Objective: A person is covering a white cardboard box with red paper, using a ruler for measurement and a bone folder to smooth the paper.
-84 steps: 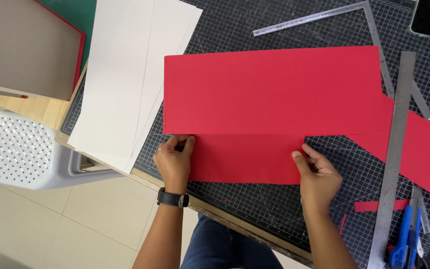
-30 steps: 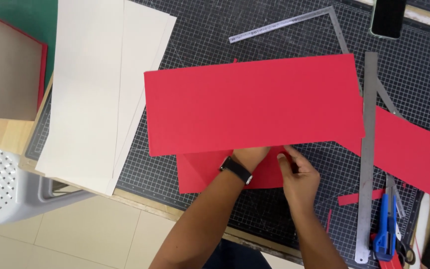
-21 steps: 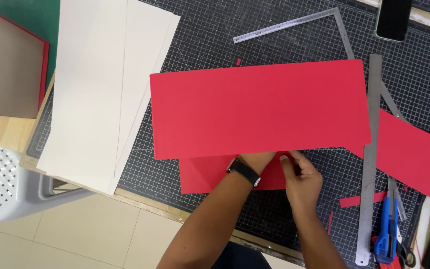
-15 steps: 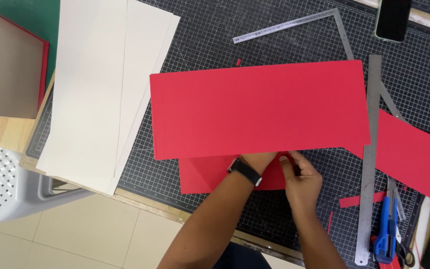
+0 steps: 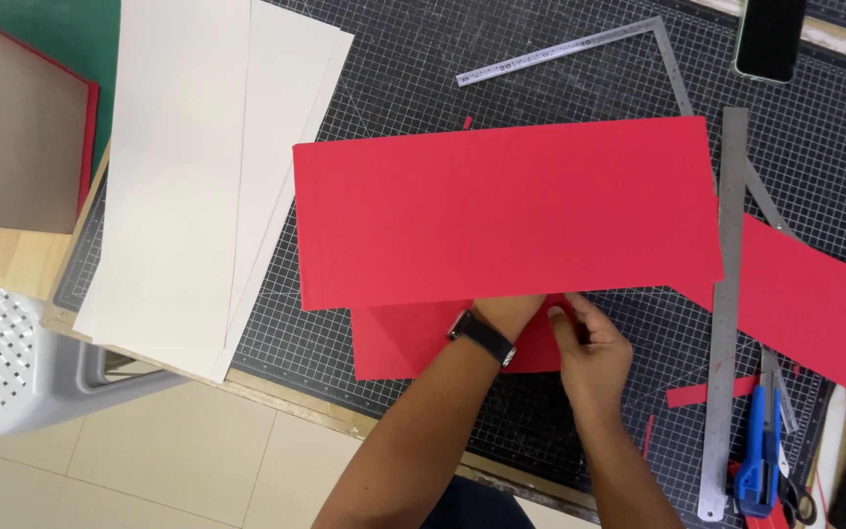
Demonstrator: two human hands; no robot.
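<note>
Head view: large red card sheet [image 5: 501, 206] flat across the middle of the gridded cutting mat [image 5: 423, 78], with a narrower lower flap [image 5: 403, 343] of the same red showing below its near edge. Left hand [image 5: 513, 312] crossed over to the right end of that flap, fingers tucked under the big sheet's edge and hidden, so grip impossible to judge; black watch [image 5: 482, 336] on the wrist. Right hand [image 5: 594, 353] just beside it, touching, fingers bent and closed on the flap's right edge.

Changed from a few seconds back: then spread wide, one hand at each end of the flap; now both gathered at the right end, sheet itself barely shifted. Likely a sign of work narrowed from the whole fold line to one corner.

Outward: steel ruler [image 5: 727, 294] upright along the sheet's right side, second red piece [image 5: 815, 304] beyond it, thin red strip [image 5: 707, 394] and blue knife [image 5: 758, 441] near the ruler's foot. L-square [image 5: 560, 54] and phone [image 5: 771, 37] farther up. Cream sheets [image 5: 188, 176] stacked to the left.

Only container-like thing: shallow red-rimmed tray [image 5: 12, 137] at the top left, brown inside, nothing seen lying in it.
</note>
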